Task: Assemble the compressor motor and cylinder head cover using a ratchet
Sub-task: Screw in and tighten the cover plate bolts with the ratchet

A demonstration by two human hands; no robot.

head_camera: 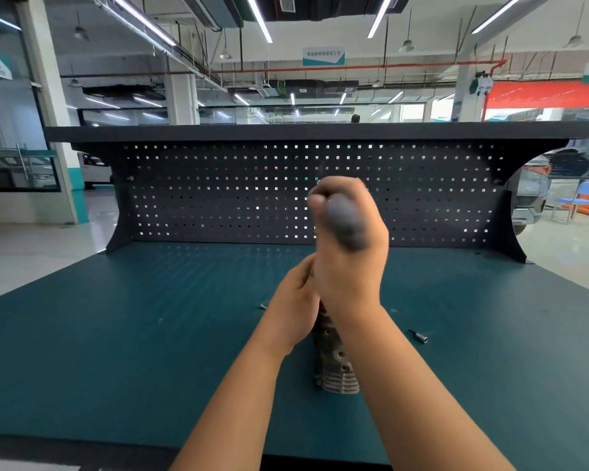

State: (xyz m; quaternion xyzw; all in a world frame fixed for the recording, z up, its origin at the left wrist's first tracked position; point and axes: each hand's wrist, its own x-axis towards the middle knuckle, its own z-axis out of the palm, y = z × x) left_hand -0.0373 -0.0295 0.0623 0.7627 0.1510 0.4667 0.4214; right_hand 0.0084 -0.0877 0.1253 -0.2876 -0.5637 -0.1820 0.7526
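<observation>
Looks to be midway through the fastening. Grips the ratchet [346, 222] in the right hand [351, 266], fingers clenched round its grey handle, directly above the finned compressor casting [337, 365]; cannot read the tool's head or any socket on it through the blur. Curls the left hand [293, 297] in against the upper end of the casting, just under the right hand; cannot tell whether those fingers pinch the tool shaft, a bolt or the casting itself, hidden as they are behind the right wrist. Rests the casting on the teal bench [116, 334], between the two forearms, with fins and several open holes toward the camera.

Leaves work to do, judging by the loose hardware: one bolt [262, 305] on the bench to the left of the casting and a little beyond it, and a second small silver piece [159, 320] farther left, perhaps another fastener but too small to name. Leaves a spare socket [420, 337] lying to the right of the casting, untouched. Shows no separate motor or head cover apart from the casting, so cannot say how many parts are already joined. Suggests one bolt under the ratchet now, with the loose ones yet to go in and the final tightening not yet done.
</observation>
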